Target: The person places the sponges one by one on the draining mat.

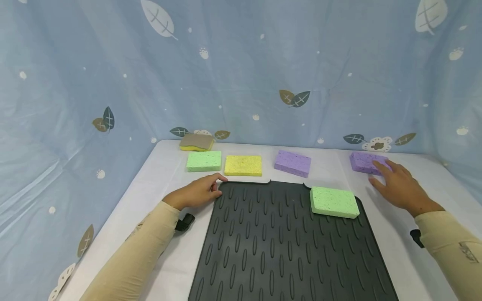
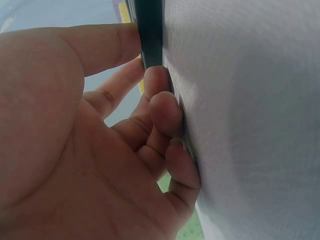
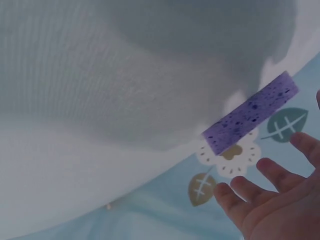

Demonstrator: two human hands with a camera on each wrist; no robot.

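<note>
From tan sleeves (image 1: 137, 255), pinching black mat (image 1: 256, 234) by corner with left hand (image 1: 197, 192), spreading empty right hand (image 1: 403, 188) near rightmost purple sponge (image 1: 363, 163). Judge mat pliable, grippy; take by opposite edges.

Two green sponges (image 1: 334, 202) are being counted | two purple sponges (image 1: 292, 163) are being counted | one yellow sponge (image 1: 242, 165) is being counted | one brown-topped yellow sponge (image 1: 196, 142) is being tallied | one dark mat (image 1: 267, 234) is being noted | one left hand (image 1: 197, 191) and one right hand (image 1: 403, 188) are being logged | two tan sleeves (image 1: 132, 259) are being recorded
</note>
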